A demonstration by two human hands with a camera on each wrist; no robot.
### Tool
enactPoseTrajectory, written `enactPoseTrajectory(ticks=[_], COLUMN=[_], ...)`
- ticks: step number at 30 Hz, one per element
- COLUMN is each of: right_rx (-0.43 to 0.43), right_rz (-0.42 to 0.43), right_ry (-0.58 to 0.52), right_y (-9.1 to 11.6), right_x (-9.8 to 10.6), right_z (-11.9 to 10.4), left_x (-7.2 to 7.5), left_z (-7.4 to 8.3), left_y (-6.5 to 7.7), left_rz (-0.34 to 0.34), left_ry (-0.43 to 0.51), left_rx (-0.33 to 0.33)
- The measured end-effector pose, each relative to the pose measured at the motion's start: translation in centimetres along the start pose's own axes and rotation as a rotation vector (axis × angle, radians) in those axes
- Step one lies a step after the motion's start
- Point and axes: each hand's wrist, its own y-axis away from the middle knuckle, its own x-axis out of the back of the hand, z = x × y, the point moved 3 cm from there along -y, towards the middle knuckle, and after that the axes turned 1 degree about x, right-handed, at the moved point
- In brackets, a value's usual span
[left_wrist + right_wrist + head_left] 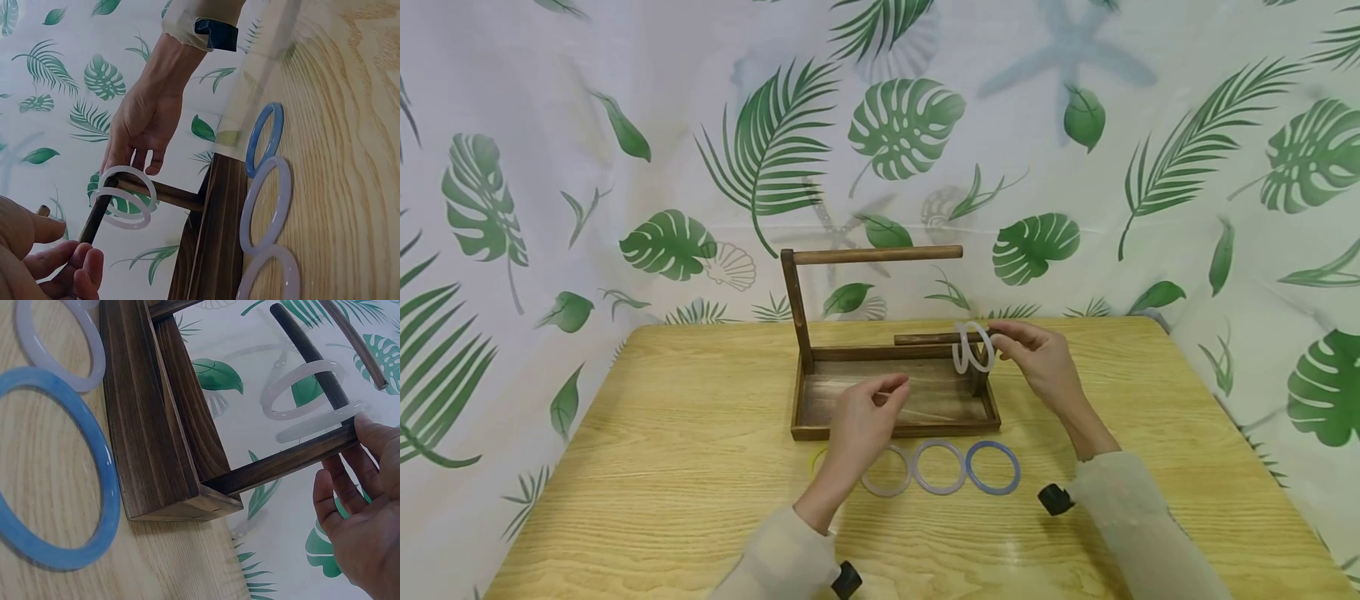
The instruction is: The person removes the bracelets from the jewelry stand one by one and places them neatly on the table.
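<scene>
Two pale translucent bangles encircle the lower bar (917,339) of a dark wooden bangle stand (895,432), close to its right post. My right hand (1041,362) is at that post, thumb and forefinger pinching the outer bangle (312,425); its other fingers (340,487) curl loosely below. The inner bangle (281,412) sits slightly further along the bar. My left hand (865,412) hovers before the tray part of the stand, fingers loosely bent with nothing in them. In the left wrist view its fingertips (84,250) overlap the bar's free end.
In front of the stand, a row of bangles lies on the wooden table (700,450): blue (1018,471), lavender (916,467), pale (887,493), and a yellow one (815,458) partly hidden by my left hand. The stand's upper bar (880,254) rises behind. A leaf-patterned curtain (925,200) surrounds the table.
</scene>
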Motion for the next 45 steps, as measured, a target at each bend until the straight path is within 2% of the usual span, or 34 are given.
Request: enactPoseTrajectory(ticks=[7, 17, 25, 35, 45], right_rx=[0.016, -0.007, 0.007, 0.020, 0.024], right_rz=[0.000, 0.008, 0.001, 0.004, 0.005], right_ry=[0.006, -0.003, -0.004, -0.006, -0.022], right_y=[0.0, 0.0, 0.1, 0.0, 0.0], right_x=[0.0, 0.0, 0.0, 0.0, 0.1], right_z=[0.0, -0.2, -0.1, -0.1, 0.2], left_x=[-0.6, -1.3, -2.5, -3.8, -5.0], left_z=[0.4, 0.8, 0.9, 1.5, 1.3], left_y=[-0.2, -0.6, -1.0, -1.4, -2.3], left_rz=[-0.001, 0.015, 0.047, 0.059, 0.066], left_ry=[0.015, 0.020, 0.005, -0.001, 0.008], left_rx=[0.006, -0.013, -0.060, -0.036, -0.014])
